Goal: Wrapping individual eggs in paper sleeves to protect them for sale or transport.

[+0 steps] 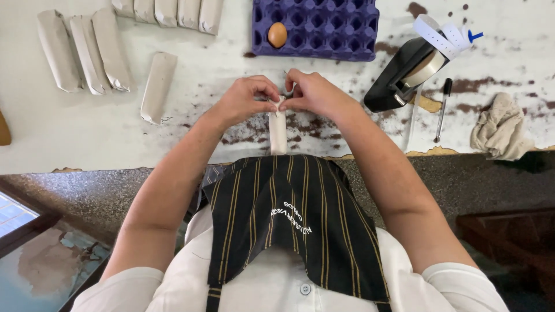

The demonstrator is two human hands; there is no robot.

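Note:
My left hand (245,99) and my right hand (312,92) meet over a worn white table (69,133). Both pinch the far end of a long paper-wrapped roll (278,132) that lies pointing toward me. The fingertips fold or twist the paper at that end. Just beyond my hands stands a purple egg tray (324,29) with one brown egg (277,34) in it.
Several finished paper rolls (89,52) lie at the far left, more (167,11) along the top edge, one (157,86) apart. A black tape dispenser (404,72), a pen (443,110) and a crumpled cloth (502,127) sit to the right. My striped apron fills the foreground.

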